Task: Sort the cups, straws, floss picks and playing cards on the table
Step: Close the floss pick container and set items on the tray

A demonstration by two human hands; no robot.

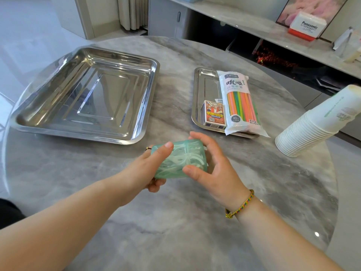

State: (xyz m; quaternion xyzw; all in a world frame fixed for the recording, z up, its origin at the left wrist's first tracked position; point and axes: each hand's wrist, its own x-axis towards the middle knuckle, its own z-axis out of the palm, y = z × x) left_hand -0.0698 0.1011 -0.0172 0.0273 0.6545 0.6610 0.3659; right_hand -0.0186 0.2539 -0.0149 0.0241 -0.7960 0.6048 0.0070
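Note:
A translucent green box of white floss picks (180,159) is held above the table's middle by both hands. My left hand (150,169) grips its left end, thumb on top. My right hand (211,165) holds its right end, thumb on the near side and fingers over the far side. A pack of coloured straws (241,104) and a box of playing cards (214,114) lie in the small steel tray (203,83). A stack of white paper cups (316,124) lies tilted on its side at the right.
A large empty steel tray (46,126) sits at the left of the round grey marble table (175,222). Behind the table runs a low shelf with a white and red Panasonic box (304,26) on it.

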